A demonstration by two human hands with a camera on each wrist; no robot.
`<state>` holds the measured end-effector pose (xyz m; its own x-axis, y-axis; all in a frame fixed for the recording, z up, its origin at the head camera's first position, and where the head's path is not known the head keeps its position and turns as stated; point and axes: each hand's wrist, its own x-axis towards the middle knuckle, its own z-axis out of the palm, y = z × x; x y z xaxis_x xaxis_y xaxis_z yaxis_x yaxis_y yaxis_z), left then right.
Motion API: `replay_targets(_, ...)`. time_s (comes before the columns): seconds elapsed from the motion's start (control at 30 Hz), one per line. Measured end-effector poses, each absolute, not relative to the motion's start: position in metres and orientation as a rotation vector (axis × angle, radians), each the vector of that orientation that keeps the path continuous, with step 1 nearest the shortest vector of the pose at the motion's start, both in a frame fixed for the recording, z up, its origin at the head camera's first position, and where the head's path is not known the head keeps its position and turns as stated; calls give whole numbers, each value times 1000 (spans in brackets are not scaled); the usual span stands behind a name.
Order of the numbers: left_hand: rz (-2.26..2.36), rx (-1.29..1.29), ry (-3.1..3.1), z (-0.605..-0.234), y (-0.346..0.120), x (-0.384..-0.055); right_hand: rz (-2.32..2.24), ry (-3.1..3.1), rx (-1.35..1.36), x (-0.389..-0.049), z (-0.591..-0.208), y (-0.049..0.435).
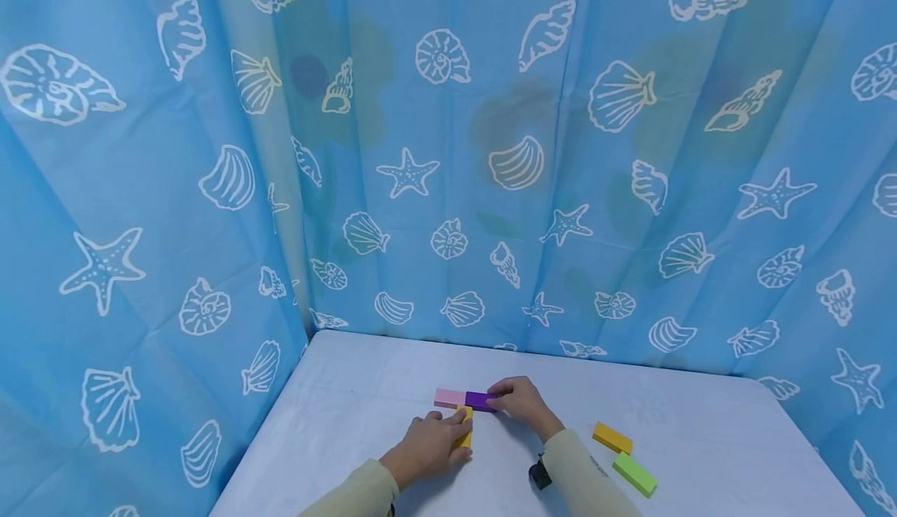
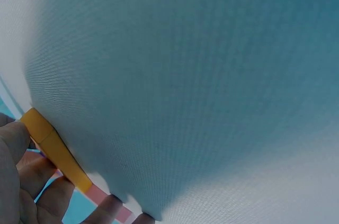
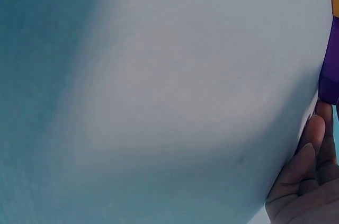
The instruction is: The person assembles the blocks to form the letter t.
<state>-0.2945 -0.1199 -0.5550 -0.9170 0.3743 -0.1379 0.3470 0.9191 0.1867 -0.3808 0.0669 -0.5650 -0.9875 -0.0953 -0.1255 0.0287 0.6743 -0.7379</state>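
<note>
A pink block and a purple block lie end to end in a row on the white tabletop. A yellow block runs from near their junction toward the person. My left hand grips this yellow block, thumb on the near end and fingers along it; the left wrist view shows the yellow block beside the thumb. At the right end of the purple block, my right hand holds it by the fingertips. In the right wrist view, fingers meet the end of the purple block.
An orange-yellow block and a light green block lie right of the right forearm. A blue curtain with white shells stands behind and left of the table. A small black object hangs at the right cuff.
</note>
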Motion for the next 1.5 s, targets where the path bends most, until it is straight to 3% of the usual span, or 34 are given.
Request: replay_targets(1.5, 238, 548, 2904, -557, -120, -295, -1226, 2679, -74, -379, -564, 72)
